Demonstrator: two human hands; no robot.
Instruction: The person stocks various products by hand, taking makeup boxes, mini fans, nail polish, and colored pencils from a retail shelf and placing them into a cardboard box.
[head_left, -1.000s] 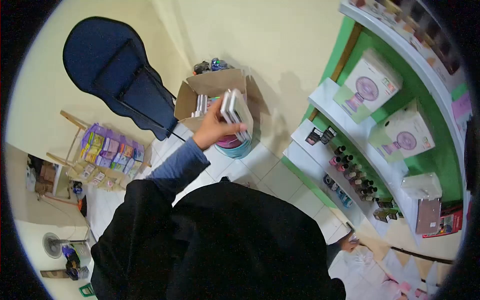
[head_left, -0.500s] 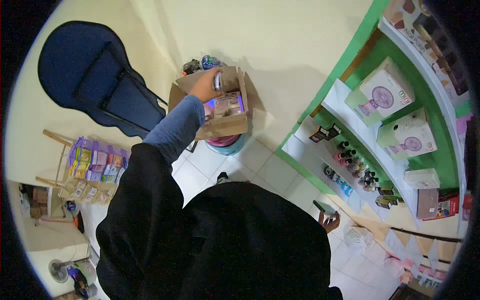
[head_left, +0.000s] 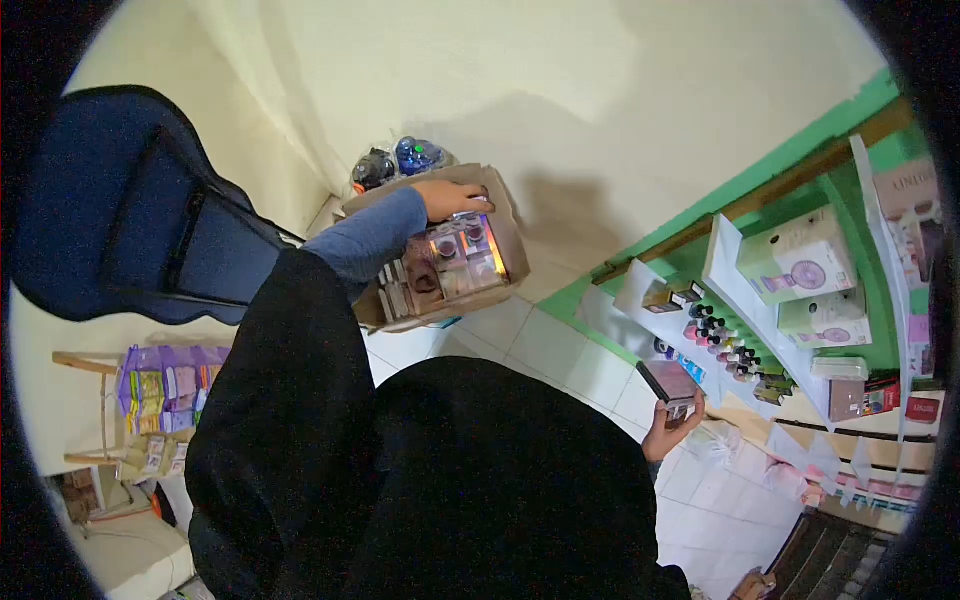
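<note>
My left hand (head_left: 455, 200) reaches into an open cardboard box (head_left: 515, 240), its fingers bent round a small item at the far edge that is mostly hidden. Shiny packages with round windows (head_left: 465, 245) lie in the box beneath the hand, and a row of thin pale packs (head_left: 397, 292) stands at its near left side. On the right, my right hand (head_left: 680, 430) holds a flat box (head_left: 672, 384) with a dark edge and a pinkish face, tilted, near the lower shelf.
A dark blue padded chair (head_left: 120, 200) is at the left. Shelves (head_left: 740, 270) on the right carry fan boxes (head_left: 800, 265) and nail polish bottles (head_left: 712, 335). Plastic-wrapped items (head_left: 418, 155) sit behind the cardboard box. Purple hanging pockets (head_left: 180, 385) are at lower left.
The view has turned and shifted. The round silvery item earlier in my left hand is no longer clearly seen, and that hand is lower in the box. The flat box in my right hand shows more of its face.
</note>
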